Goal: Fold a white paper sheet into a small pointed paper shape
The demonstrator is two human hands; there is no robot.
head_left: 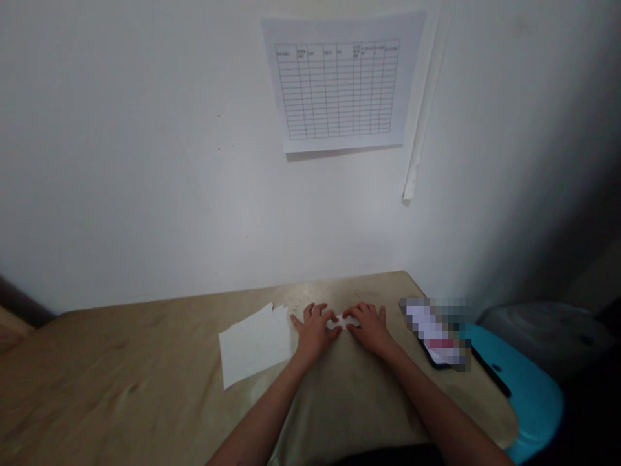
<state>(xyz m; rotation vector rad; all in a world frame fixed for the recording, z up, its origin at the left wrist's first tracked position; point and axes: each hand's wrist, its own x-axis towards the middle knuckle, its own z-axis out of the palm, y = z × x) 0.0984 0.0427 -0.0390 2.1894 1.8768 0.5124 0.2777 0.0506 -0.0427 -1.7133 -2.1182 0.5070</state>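
Both of my hands are low over the table [174,362], close together near its far side. My left hand [315,330] pinches the left side of a small white piece of paper [342,321] between thumb and index finger, its other fingers spread. From the opposite side, my right hand [369,328] grips the same piece in a like pinch. The fingertips partly cover this scrap. Just left of my left hand lies a larger white sheet of paper [255,348] with a ragged, torn top edge.
A phone [436,336], partly pixelated, rests near the table's right edge. Beyond that edge are a turquoise plastic surface [526,382] and a dark thin bar [491,370]. On the white wall [145,162] behind hangs a printed grid sheet [339,90], beside a pale vertical strip [421,123].
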